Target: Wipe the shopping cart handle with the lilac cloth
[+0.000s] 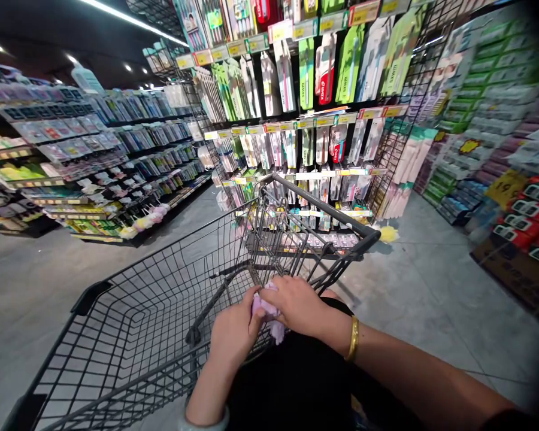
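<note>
Both my hands meet at the near end of a black wire shopping cart (130, 323). My left hand (234, 330) is closed around a small crumpled lilac cloth or tissue (269, 314). My right hand (299, 305), with a gold bangle on its wrist, lies over the same lilac piece and pinches it from the right. The hands sit just above the cart's folded child seat (287, 239). Below them is a black garment or bag, partly hidden by my arms.
A wire rack of hanging toothbrush packs (314, 96) stands right ahead of the cart. Long shelves of packaged goods (94, 149) run down the left aisle. Stacked boxes (525, 209) line the right. Grey tile floor (431, 281) lies around the cart.
</note>
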